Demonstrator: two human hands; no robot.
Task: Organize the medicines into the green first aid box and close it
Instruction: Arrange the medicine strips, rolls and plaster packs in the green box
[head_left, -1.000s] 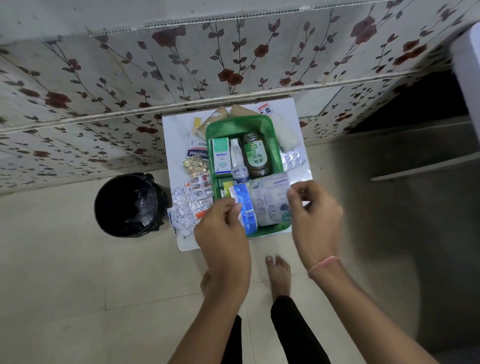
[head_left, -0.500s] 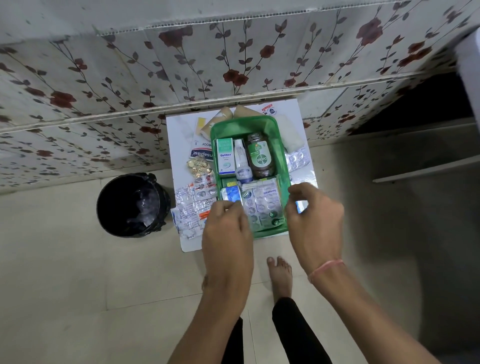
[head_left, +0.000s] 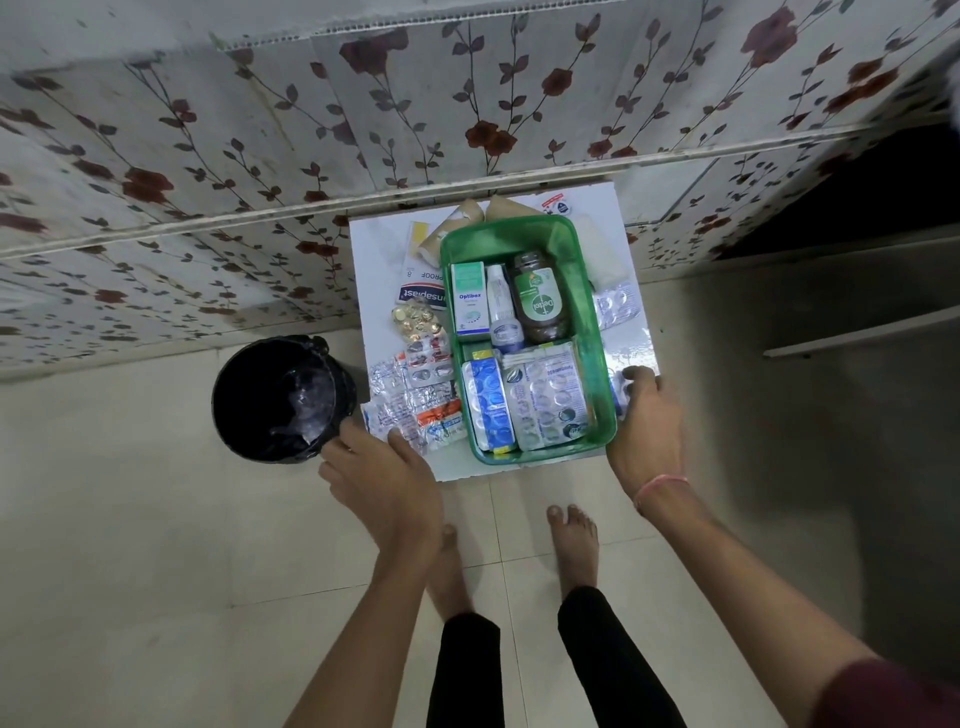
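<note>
The green first aid box (head_left: 519, 239) stands open on a small white table (head_left: 374, 249). Inside are an Optibex carton (head_left: 470, 299), a small white bottle (head_left: 501, 306), a brown Dettol bottle (head_left: 540, 299) and, at the near end, flat blister strips (head_left: 524, 400). My left hand (head_left: 379, 478) is spread at the table's near left corner, its fingertips at a loose pile of strips (head_left: 415, 400). My right hand (head_left: 647, 421) is beside the box's right wall, fingers curled over a blue and silver strip (head_left: 618, 400). No lid is visible.
Left of the box lie gold capsules (head_left: 415, 318) and a plaster carton (head_left: 421, 293); bandage rolls (head_left: 467, 210) lie behind it and more strips (head_left: 615, 306) to its right. A black bin (head_left: 283, 397) stands on the floor by the table's left side. A flowered wall is close behind.
Both hands have let go of the blister strips, which now lie flat in the box's near end. The left hand moved out left to the loose pile, the right hand out past the right wall.
</note>
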